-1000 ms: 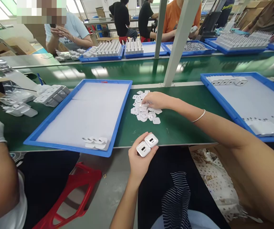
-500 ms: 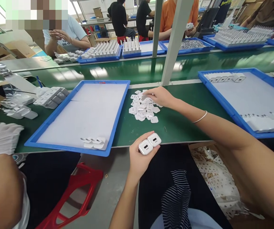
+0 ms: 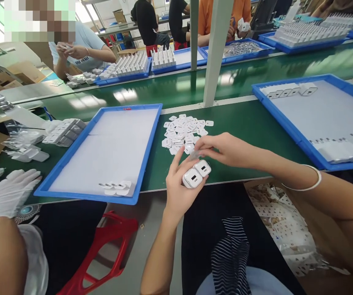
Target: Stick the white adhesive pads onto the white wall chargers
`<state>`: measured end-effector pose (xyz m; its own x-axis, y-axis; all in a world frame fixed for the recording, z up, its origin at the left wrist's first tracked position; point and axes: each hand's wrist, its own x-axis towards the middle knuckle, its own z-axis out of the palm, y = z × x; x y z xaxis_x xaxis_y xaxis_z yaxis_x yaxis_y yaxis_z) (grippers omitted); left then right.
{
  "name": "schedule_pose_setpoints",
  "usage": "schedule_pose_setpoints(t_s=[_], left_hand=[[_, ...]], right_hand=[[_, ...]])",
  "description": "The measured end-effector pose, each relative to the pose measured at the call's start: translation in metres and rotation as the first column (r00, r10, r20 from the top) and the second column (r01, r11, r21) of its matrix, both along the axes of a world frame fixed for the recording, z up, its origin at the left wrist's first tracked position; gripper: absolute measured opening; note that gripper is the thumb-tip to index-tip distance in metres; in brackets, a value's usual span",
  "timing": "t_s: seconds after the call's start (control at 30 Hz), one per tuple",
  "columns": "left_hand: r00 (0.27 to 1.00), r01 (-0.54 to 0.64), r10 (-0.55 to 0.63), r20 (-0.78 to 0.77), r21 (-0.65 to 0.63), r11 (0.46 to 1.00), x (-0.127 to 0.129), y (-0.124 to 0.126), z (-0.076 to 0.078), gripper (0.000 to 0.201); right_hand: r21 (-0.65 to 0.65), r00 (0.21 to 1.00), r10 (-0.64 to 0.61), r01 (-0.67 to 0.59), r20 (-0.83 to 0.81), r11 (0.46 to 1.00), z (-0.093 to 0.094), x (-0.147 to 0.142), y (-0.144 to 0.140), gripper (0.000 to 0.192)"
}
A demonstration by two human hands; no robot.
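My left hand is closed around two white USB chargers held side by side, their port faces turned up toward me. Just above them, my right hand pinches a small white plate, blurred by motion, with fingers close to the left hand's fingertips. Behind both hands, a heap of small white rounded-square plates lies on the green bench. To the left stands a blue-rimmed tray with a few white chargers in its near right corner.
Another blue-rimmed tray on the right holds rows of white chargers. A white post rises behind the plates. At left are stacked chargers and a co-worker's gloved hand. A red stool and a carton of wrapping stand below.
My right hand has come back from the heap toward my left hand, carrying a plate. The left hand has risen slightly with the chargers. The co-worker's gloved hand has shifted lower and spread.
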<state>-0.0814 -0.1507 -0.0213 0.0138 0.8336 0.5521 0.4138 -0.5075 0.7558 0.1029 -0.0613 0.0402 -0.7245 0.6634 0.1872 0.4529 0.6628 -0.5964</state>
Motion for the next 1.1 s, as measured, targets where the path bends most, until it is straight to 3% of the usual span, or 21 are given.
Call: schedule_pose_setpoints(t_s=[0.1, 0.17, 0.27, 0.33, 0.4, 0.6, 0.8, 0.87, 0.97, 1.1], left_hand=[[0.998, 0.053, -0.051, -0.028, 0.075, 0.996, 0.006, 0.003, 0.0, 0.037], [0.994, 0.091, -0.082, -0.066, 0.153, 0.984, 0.008, 0.003, -0.001, 0.041], [0.98, 0.165, -0.125, -0.153, 0.286, 0.944, 0.01, 0.001, -0.006, 0.048], [0.971, 0.202, -0.137, -0.196, 0.361, 0.911, 0.01, 0.0, -0.009, 0.047], [0.966, 0.205, -0.116, -0.232, 0.407, 0.89, 0.01, -0.001, -0.01, 0.04], [0.951, 0.206, -0.064, -0.304, 0.464, 0.862, 0.012, -0.004, -0.011, 0.032], [0.956, 0.208, -0.073, -0.284, 0.482, 0.851, 0.017, -0.006, -0.017, 0.026], [0.964, 0.206, -0.085, -0.253, 0.507, 0.837, 0.019, -0.008, -0.019, 0.028], [0.971, 0.187, -0.078, -0.225, 0.518, 0.834, 0.022, -0.012, -0.02, 0.027], [0.985, 0.076, -0.006, -0.174, 0.402, 0.912, 0.022, -0.019, -0.014, 0.039]], right_hand=[[-0.122, 0.998, 0.029, -0.036, -0.06, 0.992, 0.009, 0.008, -0.013, 0.021], [-0.309, 0.986, 0.003, -0.056, -0.17, 0.949, 0.013, 0.014, -0.016, 0.022], [-0.61, 0.959, -0.108, -0.078, -0.262, 0.788, 0.014, 0.022, -0.015, 0.03], [-0.734, 0.945, -0.183, -0.081, -0.271, 0.674, 0.012, 0.025, -0.015, 0.026], [-0.796, 0.941, -0.219, -0.078, -0.258, 0.6, 0.009, 0.027, -0.017, 0.027], [-0.834, 0.953, -0.193, -0.095, -0.234, 0.544, 0.007, 0.031, -0.025, 0.024], [-0.918, 0.926, -0.287, -0.126, -0.245, 0.376, -0.001, 0.025, -0.027, 0.028], [-0.919, 0.895, -0.366, -0.106, -0.255, 0.38, -0.006, 0.023, -0.025, 0.029], [-0.901, 0.809, -0.508, -0.061, -0.296, 0.429, -0.008, 0.027, -0.025, 0.033], [-0.857, 0.713, -0.577, -0.066, -0.398, 0.511, -0.004, 0.041, -0.045, 0.039]])
